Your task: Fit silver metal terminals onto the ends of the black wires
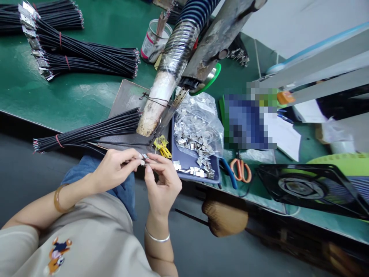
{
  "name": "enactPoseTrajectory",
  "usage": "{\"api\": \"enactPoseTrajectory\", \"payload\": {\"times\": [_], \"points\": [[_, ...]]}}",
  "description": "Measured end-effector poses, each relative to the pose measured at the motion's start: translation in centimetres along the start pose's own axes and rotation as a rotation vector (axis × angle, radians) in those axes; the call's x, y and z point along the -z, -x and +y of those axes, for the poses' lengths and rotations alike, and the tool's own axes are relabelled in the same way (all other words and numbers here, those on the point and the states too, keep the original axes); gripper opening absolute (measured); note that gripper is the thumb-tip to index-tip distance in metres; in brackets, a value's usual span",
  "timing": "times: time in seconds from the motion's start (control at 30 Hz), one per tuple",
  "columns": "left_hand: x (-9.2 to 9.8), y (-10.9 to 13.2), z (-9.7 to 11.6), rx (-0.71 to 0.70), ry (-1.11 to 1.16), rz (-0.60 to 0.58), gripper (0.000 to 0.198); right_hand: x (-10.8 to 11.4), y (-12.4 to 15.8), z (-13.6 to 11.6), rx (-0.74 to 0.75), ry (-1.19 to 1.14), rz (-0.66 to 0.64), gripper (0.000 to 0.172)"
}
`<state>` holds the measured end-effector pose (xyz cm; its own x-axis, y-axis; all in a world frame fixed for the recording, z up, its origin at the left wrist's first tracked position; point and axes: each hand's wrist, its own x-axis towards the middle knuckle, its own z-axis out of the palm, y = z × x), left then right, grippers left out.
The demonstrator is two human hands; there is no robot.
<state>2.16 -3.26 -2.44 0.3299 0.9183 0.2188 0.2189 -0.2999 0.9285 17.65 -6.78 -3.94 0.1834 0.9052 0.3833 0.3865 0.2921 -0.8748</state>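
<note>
My left hand (117,169) and my right hand (163,181) meet in front of the bench edge, their fingertips pinched together. Between them is a small shiny metal connector (144,156), partly covered by the fingers. Just beyond lies a bundle of black cables (95,129) tied with a red band, across a grey board (127,96). Right of my right hand, a blue tray (196,177) holds many similar loose metal connectors (203,154) and a clear plastic bag (198,111). A yellow object (163,147) sits at the tray's left side.
A white-ended fume hose (155,104) and a metal arm (213,50) hang over the work. More cable bundles (86,57) lie at the upper left, near a jar (155,40). Orange-handled scissors (240,169) and a black fan (311,188) are at the right.
</note>
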Motion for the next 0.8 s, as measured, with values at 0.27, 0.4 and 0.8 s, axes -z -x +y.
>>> {"api": "enactPoseTrajectory", "payload": {"times": [0.27,0.4,0.8], "points": [[0.7,-1.4,0.7,0.417,0.446,-0.06,0.019,0.3,-0.5,0.2,0.097,0.076,0.192,0.01],[0.6,-1.9,1.0,0.429,0.45,-0.066,0.02,0.5,-1.0,-0.1,0.355,0.164,0.227,0.017],[0.6,-2.4,0.9,0.402,0.437,-0.025,0.02,-0.2,-1.1,0.9,0.222,0.101,0.116,0.012]]}}
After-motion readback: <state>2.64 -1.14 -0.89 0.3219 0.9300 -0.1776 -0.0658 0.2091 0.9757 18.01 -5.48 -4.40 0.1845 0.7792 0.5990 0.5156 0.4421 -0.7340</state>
